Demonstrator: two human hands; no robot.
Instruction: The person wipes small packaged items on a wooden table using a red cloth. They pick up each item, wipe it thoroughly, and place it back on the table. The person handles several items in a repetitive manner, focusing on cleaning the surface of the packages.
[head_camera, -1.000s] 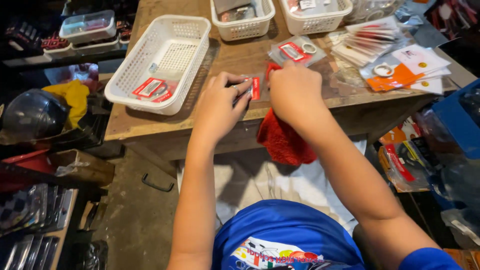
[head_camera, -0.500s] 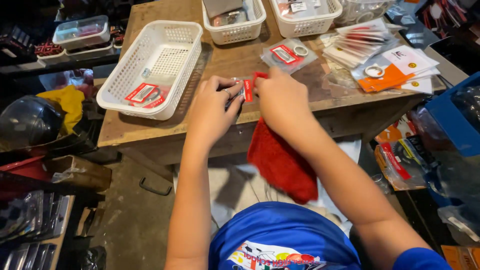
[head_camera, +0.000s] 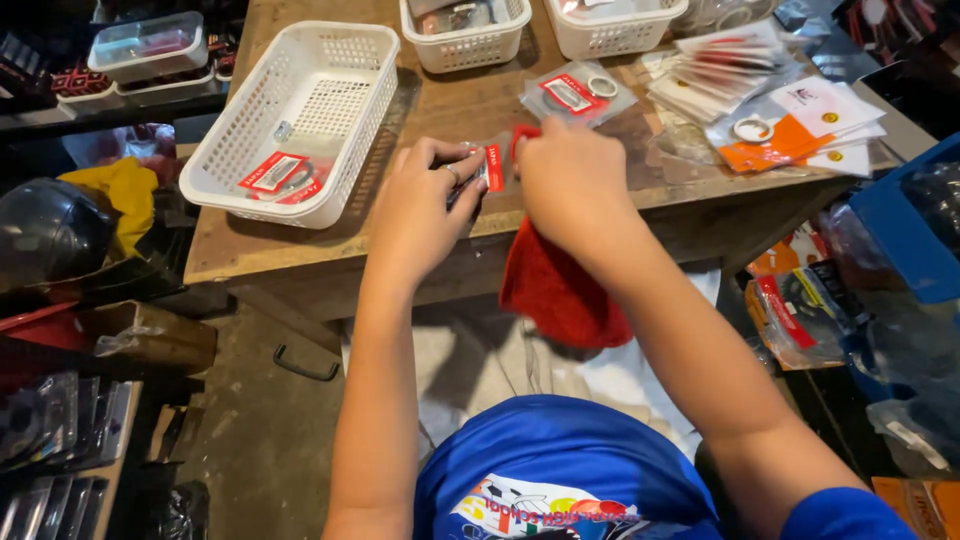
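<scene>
Worn wooden bench (head_camera: 330, 250), scuffed top, concrete floor below. Clutter all round: dark helmet (head_camera: 45, 230) at 9 o'clock, yellow cloth (head_camera: 125, 190) beside it, cardboard box (head_camera: 150, 335) under that, clear lidded tub (head_camera: 148, 45) on a shelf at 10.

On the bench: white mesh basket (head_camera: 290, 120) at 10 o'clock holding a red-labelled packet (head_camera: 275, 175); two smaller white baskets (head_camera: 465, 40) at 12, at the far edge. Clear bag with red label and metal ring (head_camera: 575, 92) at 1 o'clock. Stack of cards and orange packets (head_camera: 790, 130) at 2.

Both arms reach forward, hands meeting at the near bench edge. Left hand (head_camera: 425, 205) curled, fingers pinching a small clear packet with red label (head_camera: 490, 168). Right hand (head_camera: 570, 185) closed, back to the camera, gripping the packet's other side; its fingertips are hidden.

The packet sits between the two hands, just above the bench edge, label upright. Contents too small to make out. Red cloth (head_camera: 560, 290) hangs below the right hand, off the bench edge.
</scene>
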